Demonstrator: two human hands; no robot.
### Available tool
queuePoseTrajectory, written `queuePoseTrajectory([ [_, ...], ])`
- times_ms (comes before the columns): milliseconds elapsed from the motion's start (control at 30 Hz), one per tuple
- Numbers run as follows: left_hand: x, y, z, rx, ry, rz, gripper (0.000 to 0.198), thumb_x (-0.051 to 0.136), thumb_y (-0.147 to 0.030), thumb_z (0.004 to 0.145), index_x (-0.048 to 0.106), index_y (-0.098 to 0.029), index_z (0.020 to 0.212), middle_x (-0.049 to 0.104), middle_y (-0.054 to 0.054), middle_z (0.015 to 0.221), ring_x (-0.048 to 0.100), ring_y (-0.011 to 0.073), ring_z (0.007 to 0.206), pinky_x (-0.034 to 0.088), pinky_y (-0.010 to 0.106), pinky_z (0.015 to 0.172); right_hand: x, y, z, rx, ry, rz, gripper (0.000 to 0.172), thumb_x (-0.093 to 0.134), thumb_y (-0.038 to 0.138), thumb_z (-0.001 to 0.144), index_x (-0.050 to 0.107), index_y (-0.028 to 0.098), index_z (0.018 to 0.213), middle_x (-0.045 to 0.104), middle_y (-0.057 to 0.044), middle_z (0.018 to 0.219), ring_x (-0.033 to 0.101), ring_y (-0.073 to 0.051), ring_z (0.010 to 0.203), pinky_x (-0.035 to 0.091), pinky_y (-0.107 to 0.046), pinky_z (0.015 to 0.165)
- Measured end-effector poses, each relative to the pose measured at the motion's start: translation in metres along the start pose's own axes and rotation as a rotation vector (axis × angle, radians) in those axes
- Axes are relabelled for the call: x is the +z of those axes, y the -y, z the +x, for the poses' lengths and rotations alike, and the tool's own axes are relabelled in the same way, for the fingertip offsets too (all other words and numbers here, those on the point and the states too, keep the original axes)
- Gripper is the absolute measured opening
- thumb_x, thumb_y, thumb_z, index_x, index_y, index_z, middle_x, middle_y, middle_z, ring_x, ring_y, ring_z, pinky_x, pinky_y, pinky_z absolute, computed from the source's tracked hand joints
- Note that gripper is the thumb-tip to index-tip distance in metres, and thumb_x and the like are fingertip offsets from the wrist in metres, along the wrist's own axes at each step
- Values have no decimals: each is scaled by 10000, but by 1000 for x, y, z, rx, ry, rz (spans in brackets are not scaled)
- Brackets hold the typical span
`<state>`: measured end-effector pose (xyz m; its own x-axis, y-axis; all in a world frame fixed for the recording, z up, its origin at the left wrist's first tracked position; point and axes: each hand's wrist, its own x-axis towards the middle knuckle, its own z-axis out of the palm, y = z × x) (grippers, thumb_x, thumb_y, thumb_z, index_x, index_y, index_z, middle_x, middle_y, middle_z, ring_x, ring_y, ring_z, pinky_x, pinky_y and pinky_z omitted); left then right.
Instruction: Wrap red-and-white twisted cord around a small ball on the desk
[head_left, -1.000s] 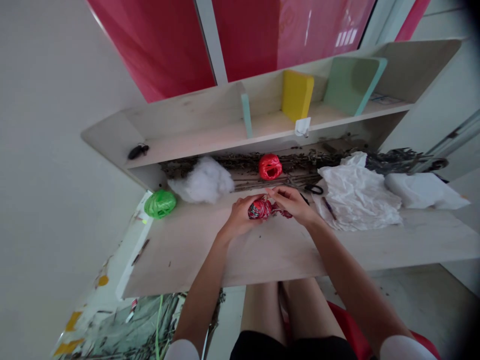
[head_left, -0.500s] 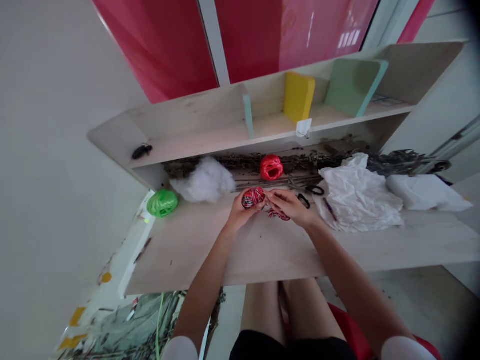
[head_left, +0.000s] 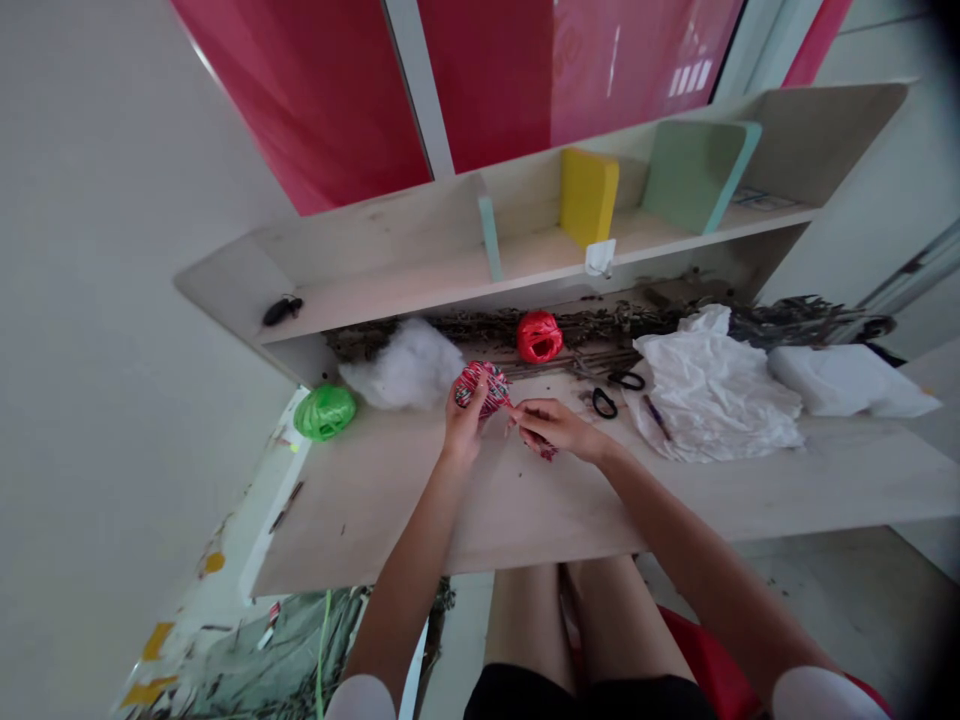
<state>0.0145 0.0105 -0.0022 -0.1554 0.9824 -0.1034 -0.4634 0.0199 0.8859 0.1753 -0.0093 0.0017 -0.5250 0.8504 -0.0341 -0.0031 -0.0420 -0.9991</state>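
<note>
My left hand (head_left: pixel 463 428) is wrapped round a ball wound with red, white and dark yarn (head_left: pixel 490 386), held above the desk. To its right, my right hand (head_left: pixel 559 426) is closed with the fingertips pinched at the ball's lower right side, on what looks like a strand of the yarn. Below the right fingers hangs a small bundle of red-and-white yarn (head_left: pixel 543 448); whether the palm grips it too is hidden. Just behind the hands sits a roll of red plastic twine (head_left: pixel 539 337). Black-handled scissors (head_left: pixel 604 403) lie to the right.
White stuffing (head_left: pixel 409 366) and a green twine roll (head_left: pixel 324 412) are at the left. Crumpled white paper (head_left: pixel 720 390) with a pen (head_left: pixel 658 416) on it lies right. Dried stems (head_left: pixel 600 328) run along the back beneath a shelf (head_left: pixel 390 290). The desk's front edge (head_left: pixel 555 562) is above my lap.
Both hands have shifted left with the yarn ball, which has turned in the left hand. The right hand is slightly lower, and more of the scissors shows.
</note>
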Motion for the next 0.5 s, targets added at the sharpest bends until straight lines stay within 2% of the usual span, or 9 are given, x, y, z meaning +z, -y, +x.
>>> queuePoseTrajectory([
  [167,-8,-10,8,-143,-66,-81,495,731,-483,728,619,-212,1126,699,63,1045,682,191,871,549,292,726,-3,-5,4,13,-22,-9,496,597,654,752,595,158,751,494,51,485,410,-65,399,340,-207,407],
  [333,-12,-12,11,-209,-43,-171,594,712,-499,746,557,-263,1268,681,64,1143,682,222,960,567,329,789,-8,-4,3,40,-23,-37,467,616,626,747,600,161,712,540,29,510,462,-75,423,380,-214,438],
  [500,-8,-15,6,-263,-21,-230,566,661,-489,797,539,-262,1301,684,67,1159,683,224,975,573,335,806,-9,-3,4,30,-86,-55,453,642,610,724,600,160,686,536,27,509,471,-78,423,368,-214,433],
])
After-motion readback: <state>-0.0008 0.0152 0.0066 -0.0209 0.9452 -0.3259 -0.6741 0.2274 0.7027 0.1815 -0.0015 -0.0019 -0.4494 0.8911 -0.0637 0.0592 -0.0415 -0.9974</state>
